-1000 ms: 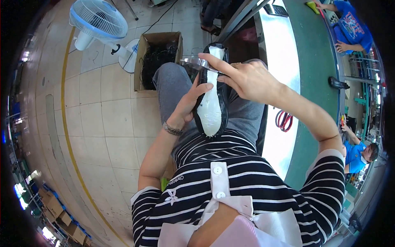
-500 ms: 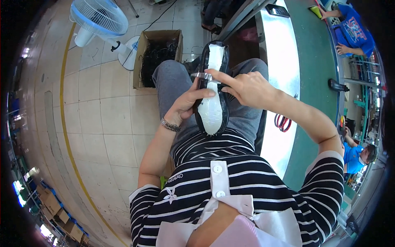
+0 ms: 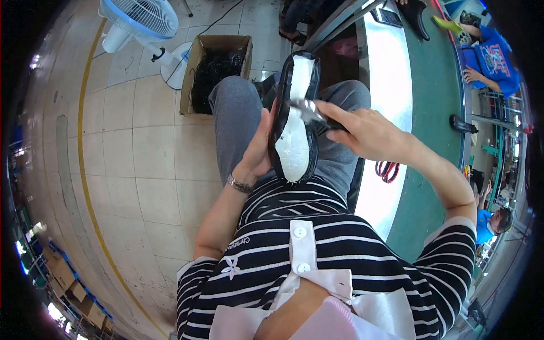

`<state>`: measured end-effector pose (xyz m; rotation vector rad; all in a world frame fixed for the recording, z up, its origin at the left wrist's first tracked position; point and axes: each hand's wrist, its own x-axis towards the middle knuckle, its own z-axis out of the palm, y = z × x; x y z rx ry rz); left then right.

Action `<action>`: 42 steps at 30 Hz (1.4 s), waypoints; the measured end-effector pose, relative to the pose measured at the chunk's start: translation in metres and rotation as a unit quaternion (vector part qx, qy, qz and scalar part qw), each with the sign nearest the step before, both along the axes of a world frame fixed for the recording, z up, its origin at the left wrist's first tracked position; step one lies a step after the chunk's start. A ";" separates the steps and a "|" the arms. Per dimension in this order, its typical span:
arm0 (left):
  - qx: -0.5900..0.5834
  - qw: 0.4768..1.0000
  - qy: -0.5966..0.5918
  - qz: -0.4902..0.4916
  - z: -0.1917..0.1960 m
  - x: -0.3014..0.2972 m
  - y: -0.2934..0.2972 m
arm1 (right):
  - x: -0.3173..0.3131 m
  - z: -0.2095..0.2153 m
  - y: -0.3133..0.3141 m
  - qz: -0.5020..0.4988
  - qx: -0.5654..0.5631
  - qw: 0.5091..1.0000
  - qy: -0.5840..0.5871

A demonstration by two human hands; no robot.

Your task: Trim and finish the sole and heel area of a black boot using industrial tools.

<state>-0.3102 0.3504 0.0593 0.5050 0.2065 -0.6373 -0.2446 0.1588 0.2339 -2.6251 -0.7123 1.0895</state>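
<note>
A black shoe (image 3: 295,161), sole side up with a white bottom piece, stands toe-to-heel away from me above my lap. My left hand (image 3: 259,144) supports it along its left edge, thumb pointing up beside it and the other fingers hidden underneath. In my right hand (image 3: 371,133) is a hand tool (image 3: 309,107) with a shiny metal head and dark handle. Its head, blurred by motion, is over the narrow middle of the white sole; whether it touches, I cannot tell.
Scissors with red-and-black handles (image 3: 387,171) lie on the shiny metal ledge (image 3: 391,85) at right, a phone (image 3: 386,17) farther up. Beyond runs a green conveyor (image 3: 422,113) with black shoes. A cardboard box (image 3: 187,96) of dark scraps and a fan (image 3: 141,20) stand left.
My left thumb has come off the white sole to the shoe's side. My right hand has shifted right with the tool. Another black shoe and a hand now show at the conveyor's far end.
</note>
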 end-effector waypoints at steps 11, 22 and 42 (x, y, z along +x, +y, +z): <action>-0.031 0.996 0.077 0.013 -0.003 -0.031 -0.018 | -0.039 -0.006 0.011 0.233 -0.076 0.959 -0.145; 0.071 0.995 0.010 0.068 -0.001 -0.030 -0.025 | -0.024 0.000 0.000 0.155 -0.032 0.987 -0.020; 0.046 0.998 0.013 -0.027 0.003 -0.024 0.002 | -0.012 -0.020 0.027 0.246 -0.002 0.950 -0.194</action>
